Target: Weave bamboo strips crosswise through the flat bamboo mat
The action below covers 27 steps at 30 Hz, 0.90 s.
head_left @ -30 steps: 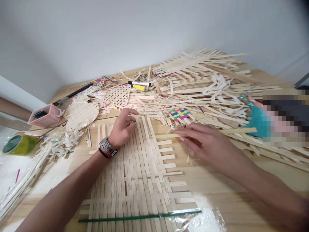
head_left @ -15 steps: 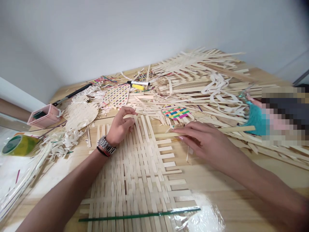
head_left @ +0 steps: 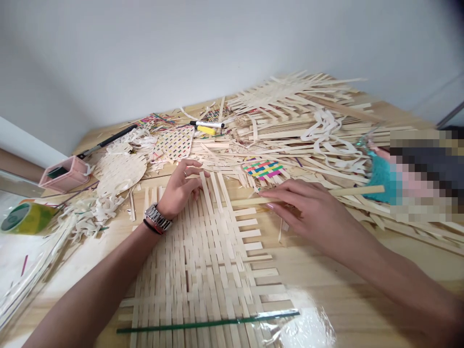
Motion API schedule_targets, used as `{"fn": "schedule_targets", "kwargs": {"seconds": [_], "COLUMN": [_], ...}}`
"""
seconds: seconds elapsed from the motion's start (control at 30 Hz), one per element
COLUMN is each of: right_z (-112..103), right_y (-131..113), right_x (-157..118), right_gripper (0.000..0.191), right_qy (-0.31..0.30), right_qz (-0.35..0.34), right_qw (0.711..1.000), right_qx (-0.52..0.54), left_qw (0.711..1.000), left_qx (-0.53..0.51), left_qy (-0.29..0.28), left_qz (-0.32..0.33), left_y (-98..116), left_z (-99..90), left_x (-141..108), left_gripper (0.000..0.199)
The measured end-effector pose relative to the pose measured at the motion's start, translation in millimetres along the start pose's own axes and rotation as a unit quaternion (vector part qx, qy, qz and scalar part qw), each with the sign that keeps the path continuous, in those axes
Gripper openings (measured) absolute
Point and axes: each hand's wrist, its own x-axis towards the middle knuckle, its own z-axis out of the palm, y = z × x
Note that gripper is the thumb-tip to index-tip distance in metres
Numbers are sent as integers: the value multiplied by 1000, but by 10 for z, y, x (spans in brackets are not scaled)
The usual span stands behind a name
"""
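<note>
A mat of pale bamboo strips (head_left: 203,251), woven over and under, lies in front of me with loose ends at its far edge and right side. My left hand (head_left: 181,191), wearing a watch, rests on the far part of the mat. Its fingers curl around several lengthwise strip ends, with the fingertips partly hidden. Between the thumb and fingers of my right hand (head_left: 299,200) is a single bamboo strip (head_left: 358,191), held crosswise. Its left end reaches in among the lengthwise strips near the far right corner of the mat.
A green strip (head_left: 203,324) crosses the mat's near end, beside shiny clear tape (head_left: 304,328). Leftward are a pink basket (head_left: 65,176) and a yellow tape roll (head_left: 27,217). Behind lie a marker (head_left: 208,124), a colourful woven piece (head_left: 264,169) and heaped strips (head_left: 290,96).
Very little differs. The fingers of my left hand have shifted slightly at the strip ends, while my right hand keeps the crosswise strip in nearly the same place.
</note>
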Motion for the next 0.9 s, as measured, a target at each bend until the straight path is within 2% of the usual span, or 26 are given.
{"fn": "schedule_targets", "kwargs": {"seconds": [0.33, 0.47, 0.77, 0.9], "right_z": [-12, -10, -14, -12], "right_y": [4, 10, 10, 23], "right_x": [-5, -8, -23, -23], "right_gripper": [20, 20, 22, 23], "right_qy": [10, 8, 8, 13], "right_qz": [3, 8, 21, 23], "right_qw": [1000, 1000, 999, 999], "right_qx": [-23, -25, -33, -39], "left_qw": [999, 997, 993, 990], "left_qx": [39, 50, 70, 99], "left_qy": [-22, -54, -93, -97], "left_qz": [-26, -35, -11, 9], "left_y": [26, 43, 11, 14], "left_z": [17, 10, -4, 0], "left_x": [-15, -22, -31, -32], "left_gripper": [34, 33, 31, 21]}}
